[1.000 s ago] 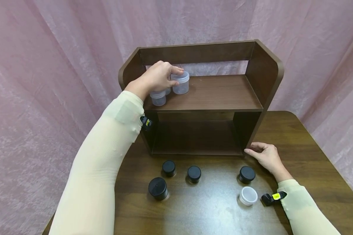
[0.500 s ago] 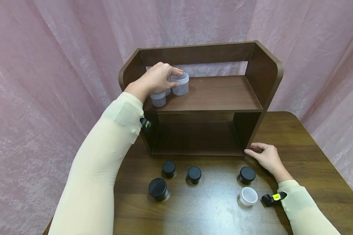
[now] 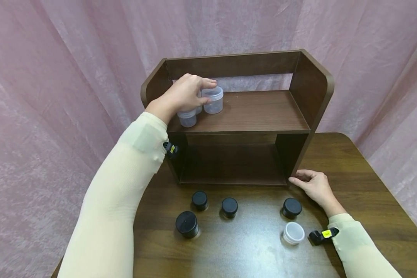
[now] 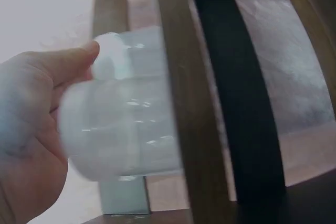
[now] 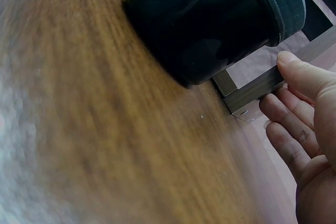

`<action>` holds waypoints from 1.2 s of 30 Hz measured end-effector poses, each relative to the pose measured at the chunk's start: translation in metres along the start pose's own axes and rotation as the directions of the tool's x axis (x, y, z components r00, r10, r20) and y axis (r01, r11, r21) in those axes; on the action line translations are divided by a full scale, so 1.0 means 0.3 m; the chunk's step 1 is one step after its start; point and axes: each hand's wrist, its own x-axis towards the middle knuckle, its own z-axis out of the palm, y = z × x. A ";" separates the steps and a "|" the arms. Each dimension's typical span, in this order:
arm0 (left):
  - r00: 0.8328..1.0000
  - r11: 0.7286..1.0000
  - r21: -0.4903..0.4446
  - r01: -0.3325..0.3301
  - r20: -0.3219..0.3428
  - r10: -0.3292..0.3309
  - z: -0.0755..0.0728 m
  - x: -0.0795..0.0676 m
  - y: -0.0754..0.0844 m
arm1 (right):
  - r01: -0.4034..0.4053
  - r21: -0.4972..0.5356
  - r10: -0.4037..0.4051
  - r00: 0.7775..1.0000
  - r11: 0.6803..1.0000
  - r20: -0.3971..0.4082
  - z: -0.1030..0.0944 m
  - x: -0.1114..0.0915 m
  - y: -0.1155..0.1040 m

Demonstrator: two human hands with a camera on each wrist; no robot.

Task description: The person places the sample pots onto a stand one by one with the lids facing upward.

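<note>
On the upper shelf, my left hand (image 3: 188, 92) holds a clear lidded plastic jar (image 3: 214, 105) at its lid, thumb in front and fingers over the top. A second clear jar (image 3: 187, 119) stands below the palm, with another (image 3: 199, 109) mostly hidden behind the hand. In the left wrist view the near clear jar (image 4: 121, 129) partly covers the one at my thumb. Low on the right, my right hand (image 3: 314, 187) grips the bottom front corner of the brown wooden shelf (image 3: 295, 164). The right wrist view has the thumb on the panel edge and fingers curled on its outer side.
Black-lidded jars stand on the wooden table (image 3: 250, 247): a larger one (image 3: 187, 224), two smaller ones (image 3: 199, 200) (image 3: 229, 207) and one (image 3: 292, 207) beside my right hand. A low clear jar (image 3: 293, 233) sits in front of that. A pink curtain (image 3: 90, 58) hangs behind.
The whole view has shifted very slightly. Both hands keep their places at the clear jar and the shelf corner; the jars stay where they were.
</note>
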 end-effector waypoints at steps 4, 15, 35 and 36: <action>0.990 0.997 -0.050 -0.062 -0.130 0.055 -0.020 -0.056 0.018 | 0.001 -0.008 -0.001 1.000 1.000 0.002 0.003 0.003 0.002; 0.655 0.911 -0.092 -0.402 -0.725 0.216 0.028 -0.323 0.066 | 0.012 -0.021 -0.012 1.000 1.000 -0.005 -0.016 0.012 0.001; 0.676 0.850 -0.515 0.111 -0.588 -0.444 0.583 -0.621 -0.229 | 0.004 -0.048 -0.004 1.000 0.999 -0.009 -0.044 0.010 0.004; 0.690 0.834 -0.534 0.138 -0.552 -0.468 0.606 -0.626 -0.237 | 0.007 -0.044 -0.007 1.000 0.999 -0.006 -0.044 0.011 0.002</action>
